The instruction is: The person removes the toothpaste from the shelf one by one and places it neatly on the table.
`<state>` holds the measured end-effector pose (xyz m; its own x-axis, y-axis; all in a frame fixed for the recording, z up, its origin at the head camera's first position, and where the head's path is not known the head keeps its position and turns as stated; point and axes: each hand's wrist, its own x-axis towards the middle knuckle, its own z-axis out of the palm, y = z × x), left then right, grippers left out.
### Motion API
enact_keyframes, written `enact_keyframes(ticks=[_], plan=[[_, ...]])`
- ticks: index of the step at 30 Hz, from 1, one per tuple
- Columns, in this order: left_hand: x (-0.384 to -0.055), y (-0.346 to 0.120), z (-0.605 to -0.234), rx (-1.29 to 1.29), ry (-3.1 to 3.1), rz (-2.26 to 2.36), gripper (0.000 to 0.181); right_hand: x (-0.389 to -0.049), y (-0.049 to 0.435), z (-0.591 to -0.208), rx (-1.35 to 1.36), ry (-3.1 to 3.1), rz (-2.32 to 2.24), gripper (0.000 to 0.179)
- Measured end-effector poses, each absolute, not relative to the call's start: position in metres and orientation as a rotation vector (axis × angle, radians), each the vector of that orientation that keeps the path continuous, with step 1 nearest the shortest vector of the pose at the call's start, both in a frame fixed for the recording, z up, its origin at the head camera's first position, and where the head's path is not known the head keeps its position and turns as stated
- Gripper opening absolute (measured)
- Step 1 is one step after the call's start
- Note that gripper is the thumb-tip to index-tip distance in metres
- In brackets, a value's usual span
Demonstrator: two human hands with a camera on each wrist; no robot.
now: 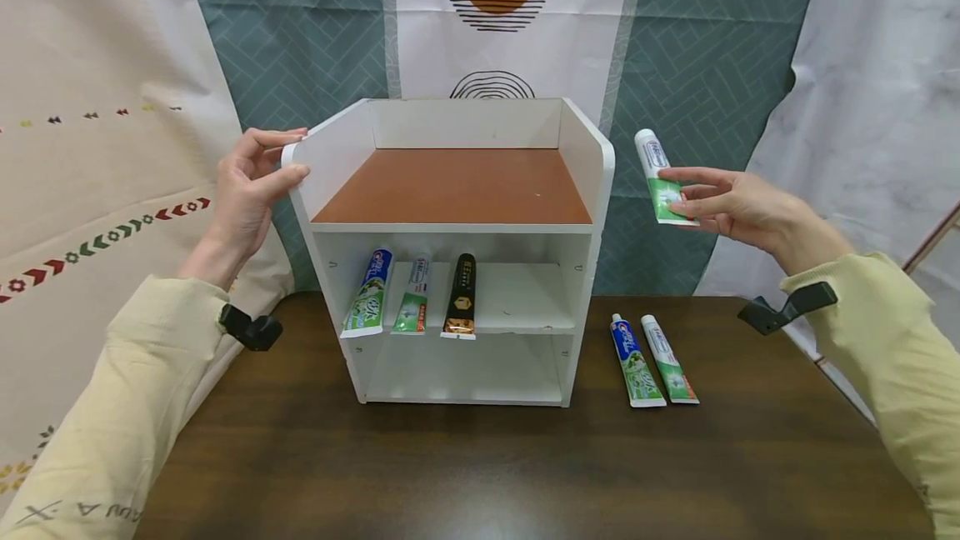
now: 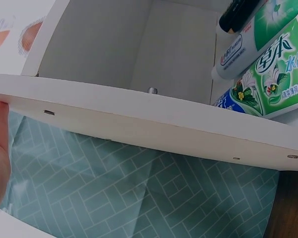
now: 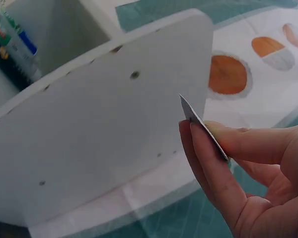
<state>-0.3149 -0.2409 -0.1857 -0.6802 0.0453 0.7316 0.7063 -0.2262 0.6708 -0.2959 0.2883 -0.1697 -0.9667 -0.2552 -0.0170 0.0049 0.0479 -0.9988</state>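
Observation:
My right hand point(image 1: 738, 205) pinches a white and green toothpaste tube point(image 1: 654, 158) near its crimped end, in the air to the right of a small white shelf unit point(image 1: 452, 228). The tube's cap points up and away; the right wrist view shows the crimped end edge-on between thumb and fingers. At the unit's upper left, my left hand point(image 1: 251, 177) grips the side panel's front edge. On the middle shelf lie a blue and green toothpaste tube point(image 1: 371, 294), a white and green one point(image 1: 413, 297) and a black and gold one point(image 1: 461, 294), side by side.
Two more toothpaste tubes, one blue and green point(image 1: 636, 365), one white and green point(image 1: 670, 361), lie on the dark wooden table point(image 1: 450, 473) right of the unit. The unit has a brown top surface point(image 1: 457, 186). Patterned cloth point(image 1: 315, 40) hangs behind.

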Motion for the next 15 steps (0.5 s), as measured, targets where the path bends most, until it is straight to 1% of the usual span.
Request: enact_keyframes(ticks=[7,15], plan=[[-0.314,-0.241,-0.186,-0.886,-1.598,-1.952,0.028,-0.296,0.311,-0.212,-0.214,2.166,-1.973,0.037],[-0.315,-0.241,-0.185,-0.886,-1.591,-1.950,0.028,-0.298,0.339,-0.265,-0.262,2.292,-1.819,0.037]])
